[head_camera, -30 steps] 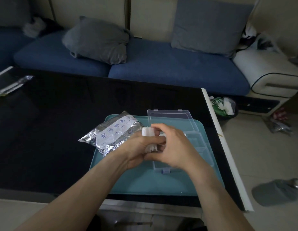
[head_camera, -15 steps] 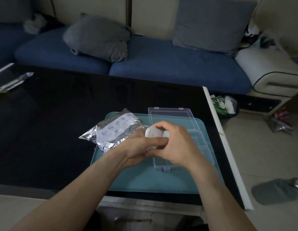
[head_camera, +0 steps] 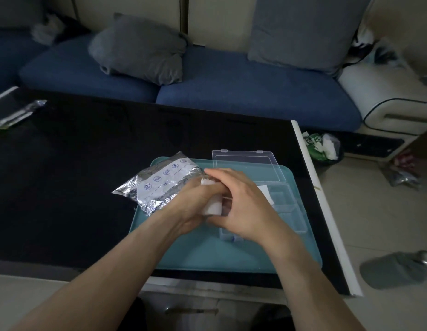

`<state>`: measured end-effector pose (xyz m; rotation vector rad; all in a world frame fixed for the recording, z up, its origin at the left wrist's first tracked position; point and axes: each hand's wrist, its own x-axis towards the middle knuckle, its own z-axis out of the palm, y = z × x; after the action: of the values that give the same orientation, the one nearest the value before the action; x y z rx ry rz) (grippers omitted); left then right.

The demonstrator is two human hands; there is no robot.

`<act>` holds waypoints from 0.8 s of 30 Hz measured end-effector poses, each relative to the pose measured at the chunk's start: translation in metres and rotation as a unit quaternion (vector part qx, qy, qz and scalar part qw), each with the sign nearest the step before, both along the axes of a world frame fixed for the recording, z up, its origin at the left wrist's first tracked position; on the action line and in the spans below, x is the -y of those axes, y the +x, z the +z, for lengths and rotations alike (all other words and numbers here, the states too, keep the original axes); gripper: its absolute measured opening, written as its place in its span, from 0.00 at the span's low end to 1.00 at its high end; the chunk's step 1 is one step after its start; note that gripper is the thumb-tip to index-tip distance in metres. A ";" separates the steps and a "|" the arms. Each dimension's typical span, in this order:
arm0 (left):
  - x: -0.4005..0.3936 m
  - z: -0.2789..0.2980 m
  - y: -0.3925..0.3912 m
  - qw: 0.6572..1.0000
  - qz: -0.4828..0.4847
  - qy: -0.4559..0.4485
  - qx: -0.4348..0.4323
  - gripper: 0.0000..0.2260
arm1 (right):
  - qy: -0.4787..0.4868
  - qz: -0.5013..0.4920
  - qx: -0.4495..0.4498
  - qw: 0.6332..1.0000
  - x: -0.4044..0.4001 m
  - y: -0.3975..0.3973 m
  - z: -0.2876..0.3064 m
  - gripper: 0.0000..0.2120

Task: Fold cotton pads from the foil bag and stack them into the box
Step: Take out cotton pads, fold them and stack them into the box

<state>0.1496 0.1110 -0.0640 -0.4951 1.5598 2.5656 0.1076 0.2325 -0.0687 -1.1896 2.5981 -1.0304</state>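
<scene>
At the centre of the frame both hands meet over a teal tray (head_camera: 207, 254) that sits on the black bench (head_camera: 64, 187). The left hand (head_camera: 191, 206) and the right hand (head_camera: 243, 206) together hold a white cotton pad (head_camera: 213, 207); the fingers of both are curled round it, the left from the left side and the right from above and the right. A small white bit of pad also shows at the top between the hands, just under the right index finger.

The foil bag (head_camera: 157, 185) lies crumpled to the left of the hands, half on the tray's upper left corner and half on the bench, its printed label facing up. The clear plastic box (head_camera: 289, 211) stands on the tray right of centre, partly hidden behind the right hand, with its lid (head_camera: 248, 163) swung open toward the top of the frame. Inside the box a white piece (head_camera: 265, 192) lies in a compartment just beyond the right hand's knuckles; whether it is folded I cannot tell.

Across the upper frame runs a blue sofa (head_camera: 231, 91) with two grey cushions.
</scene>
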 end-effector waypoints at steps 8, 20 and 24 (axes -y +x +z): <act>0.000 -0.011 -0.001 0.999 -0.018 -0.041 -0.002 0.14 | 0.050 -0.008 0.022 0.999 -0.001 0.006 0.006 0.43; -0.004 -0.009 0.000 0.998 0.022 -0.058 0.013 0.11 | -0.007 0.023 0.019 1.000 0.002 0.006 0.001 0.40; -0.003 -0.004 0.000 1.000 0.002 -0.013 0.015 0.05 | -0.018 0.020 0.023 0.999 0.003 0.005 0.000 0.43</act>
<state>0.1491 0.1137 -0.0679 -0.5381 1.5850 2.5327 0.1128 0.2297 -0.0686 -1.2065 2.5202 -1.0869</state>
